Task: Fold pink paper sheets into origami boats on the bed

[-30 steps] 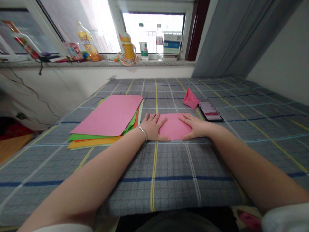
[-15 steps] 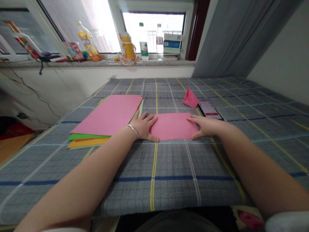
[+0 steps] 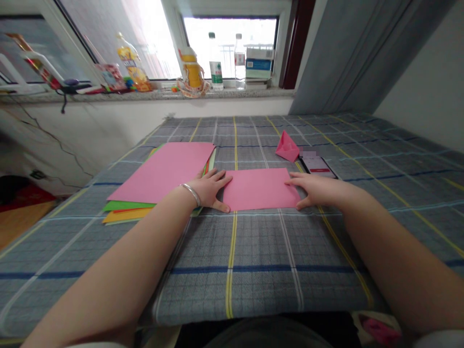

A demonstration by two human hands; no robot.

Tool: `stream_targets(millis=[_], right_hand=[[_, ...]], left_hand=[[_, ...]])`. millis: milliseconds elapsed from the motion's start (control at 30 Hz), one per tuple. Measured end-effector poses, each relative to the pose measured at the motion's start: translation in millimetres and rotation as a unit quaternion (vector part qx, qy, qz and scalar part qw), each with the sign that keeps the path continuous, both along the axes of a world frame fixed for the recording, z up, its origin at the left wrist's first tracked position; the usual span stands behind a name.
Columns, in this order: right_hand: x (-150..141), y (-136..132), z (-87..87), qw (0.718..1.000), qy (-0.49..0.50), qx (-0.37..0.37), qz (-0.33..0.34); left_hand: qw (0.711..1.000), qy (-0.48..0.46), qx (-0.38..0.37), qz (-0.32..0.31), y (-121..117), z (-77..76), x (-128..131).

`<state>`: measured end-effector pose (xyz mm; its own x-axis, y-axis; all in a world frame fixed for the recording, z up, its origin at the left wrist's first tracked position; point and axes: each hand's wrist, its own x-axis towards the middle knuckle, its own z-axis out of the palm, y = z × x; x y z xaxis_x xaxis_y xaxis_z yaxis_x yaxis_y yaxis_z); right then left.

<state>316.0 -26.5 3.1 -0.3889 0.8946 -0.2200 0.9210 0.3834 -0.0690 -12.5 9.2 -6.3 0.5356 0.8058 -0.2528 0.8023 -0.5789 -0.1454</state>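
- Both of your hands have slid outward since the earlier frames, from the middle of the flat pink rectangle of paper (image 3: 259, 189) to its two short ends
- Your left hand (image 3: 209, 189), with a silver metal bangle (image 3: 191, 193) at the wrist, is spread, thumb and index finger at the paper's left end
- Your right hand (image 3: 307, 186) is open too, thumb apart from the fingers at the right end, probably so the two steady the sheet
- The paper lies flat on the grey checked cloth (image 3: 264, 256), squarely before you, likely for even reach
- Left of it sits the pink-topped stack of coloured paper sheets (image 3: 163, 171), seemingly kept handy
- Beyond your right hand, a folded pink paper triangle (image 3: 287, 147) stands just beside the black-edged phone (image 3: 318, 164), perhaps set aside for working room
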Motion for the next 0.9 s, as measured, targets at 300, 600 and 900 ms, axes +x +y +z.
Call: stream_targets(millis=[300,600,900], right_hand=[[-23,-7,-10.5,0.991,0.092,0.038,0.094],[-45,-10,-14.5,0.962,0.179,0.068,0.196],[-61,-18,-14.0,0.963,0.126,0.202,0.124]], left_hand=[[0.998,-0.033,0.014,-0.056,-14,0.0,19],[0.958,-0.126,0.099,-0.238,-34,-10.5,61],[0.935,-0.148,0.191,-0.261,-30,-12.3,67]])
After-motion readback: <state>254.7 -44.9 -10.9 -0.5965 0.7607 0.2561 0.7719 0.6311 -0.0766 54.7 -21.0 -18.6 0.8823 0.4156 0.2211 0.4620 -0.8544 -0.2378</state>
